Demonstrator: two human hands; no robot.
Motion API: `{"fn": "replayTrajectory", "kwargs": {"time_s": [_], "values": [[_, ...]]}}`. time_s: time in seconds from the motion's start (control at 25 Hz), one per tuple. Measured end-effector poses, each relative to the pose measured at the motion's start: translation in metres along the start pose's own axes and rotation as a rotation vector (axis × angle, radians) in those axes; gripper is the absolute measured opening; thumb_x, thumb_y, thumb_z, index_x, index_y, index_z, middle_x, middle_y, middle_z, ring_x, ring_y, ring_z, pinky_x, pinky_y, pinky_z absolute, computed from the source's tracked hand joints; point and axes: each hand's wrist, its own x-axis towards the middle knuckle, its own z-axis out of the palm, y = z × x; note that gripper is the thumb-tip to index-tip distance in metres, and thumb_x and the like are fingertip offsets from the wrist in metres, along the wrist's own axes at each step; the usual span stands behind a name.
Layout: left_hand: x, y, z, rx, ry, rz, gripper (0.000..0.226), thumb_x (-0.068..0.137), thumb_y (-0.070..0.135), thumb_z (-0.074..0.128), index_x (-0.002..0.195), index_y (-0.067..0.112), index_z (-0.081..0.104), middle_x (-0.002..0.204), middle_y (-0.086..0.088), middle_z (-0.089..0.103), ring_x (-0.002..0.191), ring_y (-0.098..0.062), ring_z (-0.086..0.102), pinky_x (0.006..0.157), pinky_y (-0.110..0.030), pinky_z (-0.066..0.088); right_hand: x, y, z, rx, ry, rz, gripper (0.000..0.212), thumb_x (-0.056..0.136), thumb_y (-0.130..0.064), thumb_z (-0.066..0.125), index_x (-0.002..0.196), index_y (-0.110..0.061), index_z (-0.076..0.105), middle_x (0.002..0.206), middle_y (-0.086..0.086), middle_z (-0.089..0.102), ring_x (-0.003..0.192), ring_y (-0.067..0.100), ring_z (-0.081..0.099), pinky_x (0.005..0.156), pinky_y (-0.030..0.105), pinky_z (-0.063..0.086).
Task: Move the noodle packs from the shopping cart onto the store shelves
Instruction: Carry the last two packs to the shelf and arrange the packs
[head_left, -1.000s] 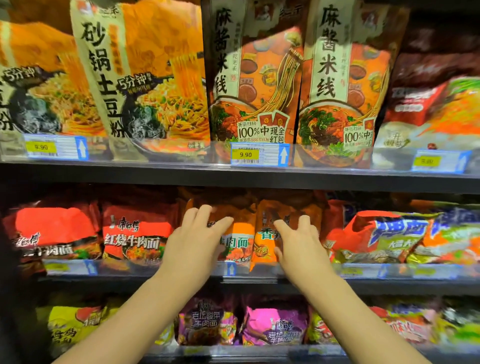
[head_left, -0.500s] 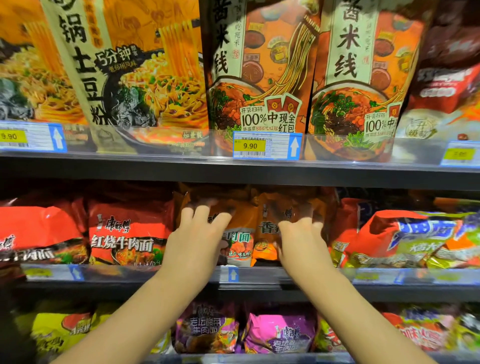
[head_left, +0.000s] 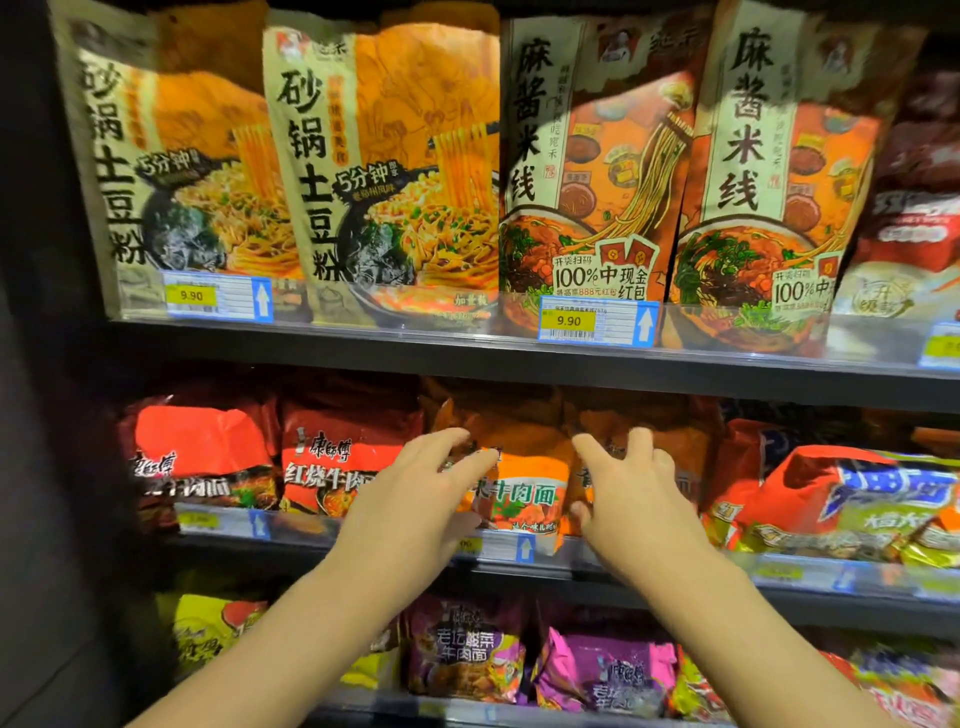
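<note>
Two orange noodle packs stand side by side on the middle shelf (head_left: 519, 564). The left orange pack (head_left: 527, 488) shows between my hands. The right orange pack (head_left: 693, 457) is mostly hidden behind my right hand. My left hand (head_left: 415, 501) lies with spread, straight fingers against the left pack's left edge. My right hand (head_left: 631, 501) is spread over the front of the right pack, its fingers loosely bent, gripping nothing. The shopping cart is out of view.
Red noodle packs (head_left: 337, 462) fill the middle shelf to the left, and red, blue and green ones (head_left: 852, 499) sit to the right. Tall noodle bags (head_left: 384, 171) stand on the upper shelf. Purple packs (head_left: 467, 649) and yellow ones lie on the lower shelf. A dark upright (head_left: 47, 364) bounds the left side.
The view has swung left and closer to the shelves. Both hands stay at the orange packs, with fingers now more spread and less pressed in.
</note>
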Motion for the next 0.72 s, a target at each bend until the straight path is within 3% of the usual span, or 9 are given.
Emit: {"fn": "replayTrajectory", "kwargs": {"time_s": [0.12,0.28,0.44,0.6,0.72], "values": [[-0.017,-0.025,-0.021,0.092,-0.014,-0.040,0.086,0.076,0.050,0.082,0.151,0.041,0.041,0.155,0.003,0.043,0.144,-0.024,0.040,0.095,-0.043,0.053,-0.010,-0.038,-0.008,0.042,0.029,-0.091,0.072,0.098,-0.036,0.062,0.154,-0.039,0.018,0.147,0.012,0.020,0.137,0.035,0.029,0.091,0.041,0.051],[-0.045,-0.069,-0.049,0.152,-0.032,-0.145,0.093,0.063,0.055,0.088,0.146,0.039,0.049,0.147,-0.003,0.053,0.135,-0.028,0.051,0.088,-0.044,0.057,-0.018,-0.089,-0.007,0.085,0.023,-0.197,0.082,0.096,-0.040,0.064,0.159,-0.039,0.010,0.149,0.014,0.020,0.139,0.036,0.027,0.096,0.041,0.051],[-0.075,-0.108,-0.068,0.161,-0.016,-0.296,0.090,0.077,0.058,0.076,0.154,0.045,0.031,0.160,0.005,0.032,0.147,-0.020,0.032,0.099,-0.039,0.050,-0.024,-0.144,0.003,0.125,0.010,-0.279,0.086,0.097,-0.044,0.062,0.161,-0.039,0.005,0.153,0.014,0.017,0.146,0.036,0.020,0.101,0.045,0.049],[-0.090,-0.144,-0.056,0.031,-0.036,-0.433,0.077,0.087,0.031,0.076,0.153,0.033,0.037,0.152,-0.004,0.032,0.134,-0.028,0.042,0.102,-0.036,0.047,-0.024,-0.190,0.023,0.157,0.008,-0.366,0.079,0.099,-0.031,0.060,0.161,-0.034,0.012,0.148,0.014,0.023,0.140,0.035,0.028,0.101,0.040,0.049],[-0.090,-0.159,-0.045,-0.010,-0.012,-0.484,0.070,0.090,0.007,0.065,0.151,0.029,0.037,0.146,-0.003,0.032,0.117,-0.029,0.056,0.091,-0.034,0.050,-0.016,-0.214,0.035,0.098,0.003,-0.369,0.082,0.093,-0.017,0.067,0.158,-0.031,0.021,0.145,0.014,0.025,0.135,0.035,0.031,0.090,0.036,0.053]]}}
